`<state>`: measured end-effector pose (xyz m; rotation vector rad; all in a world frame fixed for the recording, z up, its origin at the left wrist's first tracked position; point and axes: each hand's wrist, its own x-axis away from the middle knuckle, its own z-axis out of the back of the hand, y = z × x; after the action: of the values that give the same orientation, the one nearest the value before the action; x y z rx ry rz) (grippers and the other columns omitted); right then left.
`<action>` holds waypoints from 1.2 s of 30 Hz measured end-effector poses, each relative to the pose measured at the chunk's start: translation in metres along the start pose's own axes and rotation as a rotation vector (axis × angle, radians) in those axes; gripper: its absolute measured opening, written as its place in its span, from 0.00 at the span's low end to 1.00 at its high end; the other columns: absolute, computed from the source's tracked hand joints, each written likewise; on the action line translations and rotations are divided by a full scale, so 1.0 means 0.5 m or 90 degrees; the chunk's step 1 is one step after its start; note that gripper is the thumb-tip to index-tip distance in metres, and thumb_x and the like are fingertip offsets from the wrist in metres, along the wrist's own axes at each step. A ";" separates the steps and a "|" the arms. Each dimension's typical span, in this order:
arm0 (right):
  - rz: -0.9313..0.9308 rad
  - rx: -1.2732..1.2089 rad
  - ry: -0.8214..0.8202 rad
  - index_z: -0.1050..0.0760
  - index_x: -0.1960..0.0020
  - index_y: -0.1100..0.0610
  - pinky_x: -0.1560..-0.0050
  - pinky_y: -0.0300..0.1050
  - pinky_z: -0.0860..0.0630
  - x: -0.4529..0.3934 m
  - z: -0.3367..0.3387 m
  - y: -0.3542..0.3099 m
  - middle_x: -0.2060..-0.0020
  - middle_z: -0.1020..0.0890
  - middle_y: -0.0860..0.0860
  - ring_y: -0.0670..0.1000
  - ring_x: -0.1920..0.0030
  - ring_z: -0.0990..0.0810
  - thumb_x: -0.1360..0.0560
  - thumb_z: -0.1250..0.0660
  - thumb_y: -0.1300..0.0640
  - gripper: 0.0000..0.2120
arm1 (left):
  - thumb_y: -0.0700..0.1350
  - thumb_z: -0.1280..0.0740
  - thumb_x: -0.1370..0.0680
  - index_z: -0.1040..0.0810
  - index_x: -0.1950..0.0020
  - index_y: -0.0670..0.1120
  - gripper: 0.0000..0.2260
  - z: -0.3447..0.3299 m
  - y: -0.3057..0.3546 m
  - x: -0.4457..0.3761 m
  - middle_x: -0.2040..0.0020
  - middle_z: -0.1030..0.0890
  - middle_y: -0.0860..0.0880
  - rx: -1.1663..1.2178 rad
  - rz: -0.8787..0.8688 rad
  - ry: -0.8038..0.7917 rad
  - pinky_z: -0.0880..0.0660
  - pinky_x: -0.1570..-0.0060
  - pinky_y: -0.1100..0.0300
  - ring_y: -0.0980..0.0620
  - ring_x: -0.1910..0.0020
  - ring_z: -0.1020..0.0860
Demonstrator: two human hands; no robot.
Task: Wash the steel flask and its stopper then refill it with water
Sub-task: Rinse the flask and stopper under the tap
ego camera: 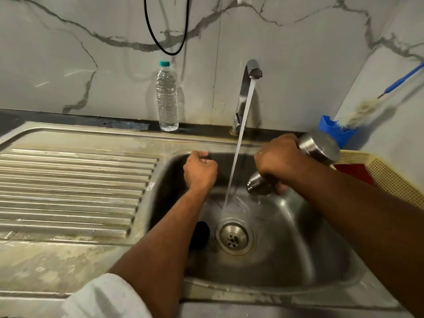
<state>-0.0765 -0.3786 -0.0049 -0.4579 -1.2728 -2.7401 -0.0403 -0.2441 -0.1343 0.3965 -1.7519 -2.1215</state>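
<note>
My right hand [278, 158] grips the steel flask [319, 146] round its middle and holds it tilted over the sink [282, 255], mouth end [257, 184] down and left, base up and right. Water drips from the mouth. My left hand [200, 169] hovers over the basin's left side with its fingers curled; nothing shows in it. A black round stopper [202, 234] lies on the sink floor left of the drain [234, 237], partly behind my left forearm. The tap [251, 72] runs, and its stream falls between my hands.
A clear plastic water bottle [167, 97] with a teal cap stands on the ledge behind the sink. A blue holder [336, 128] with a bottle brush [362, 111] leans at the back right. A beige mesh tray [390, 177] sits to the right. The ribbed draining board [68, 191] lies left.
</note>
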 end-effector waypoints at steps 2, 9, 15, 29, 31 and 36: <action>0.027 -0.179 0.004 0.24 0.44 0.50 0.44 0.54 0.24 -0.012 -0.032 0.004 0.48 0.18 0.50 0.55 0.48 0.20 0.38 0.20 0.38 0.29 | 0.39 0.33 0.21 0.21 0.40 0.49 0.11 0.000 0.001 -0.001 0.50 0.20 0.52 0.009 0.005 -0.003 0.21 0.46 0.56 0.54 0.51 0.21; 0.057 -0.653 -0.057 0.27 0.38 0.50 0.47 0.48 0.19 -0.031 -0.190 -0.095 0.43 0.20 0.50 0.50 0.51 0.21 0.44 0.20 0.35 0.40 | 0.45 0.30 0.20 0.21 0.47 0.52 0.04 -0.005 -0.005 -0.001 0.50 0.17 0.50 0.077 0.055 -0.065 0.20 0.39 0.46 0.50 0.48 0.18; -0.069 -0.888 0.122 0.23 0.43 0.47 0.51 0.48 0.18 -0.056 -0.215 -0.117 0.50 0.16 0.48 0.49 0.53 0.18 0.50 0.20 0.36 0.38 | 0.45 0.33 0.18 0.19 0.50 0.52 0.04 -0.003 0.001 0.008 0.51 0.15 0.47 0.119 0.059 -0.087 0.19 0.43 0.46 0.46 0.48 0.16; -0.117 -0.976 0.238 0.21 0.41 0.50 0.51 0.49 0.18 -0.096 -0.180 -0.140 0.49 0.15 0.50 0.51 0.51 0.16 0.40 0.17 0.40 0.32 | 0.35 0.33 0.20 0.15 0.46 0.47 0.10 -0.003 0.002 -0.002 0.51 0.12 0.49 0.145 0.074 -0.122 0.23 0.56 0.58 0.52 0.51 0.16; -0.057 -0.980 0.226 0.20 0.41 0.50 0.48 0.49 0.17 -0.097 -0.180 -0.146 0.49 0.15 0.49 0.50 0.51 0.16 0.41 0.16 0.42 0.32 | 0.35 0.32 0.20 0.15 0.46 0.47 0.10 -0.005 -0.001 -0.004 0.50 0.12 0.49 0.159 0.080 -0.114 0.21 0.56 0.59 0.52 0.51 0.15; -0.070 -1.024 0.245 0.19 0.43 0.49 0.49 0.48 0.17 -0.107 -0.185 -0.143 0.50 0.14 0.49 0.48 0.53 0.16 0.43 0.15 0.43 0.31 | 0.34 0.32 0.20 0.16 0.47 0.47 0.10 -0.006 -0.003 -0.008 0.50 0.13 0.48 0.154 0.078 -0.100 0.25 0.60 0.63 0.53 0.52 0.16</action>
<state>-0.0615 -0.4050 -0.1301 0.1352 1.1674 -3.0221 -0.0355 -0.2445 -0.1364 0.1834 -2.0750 -1.9067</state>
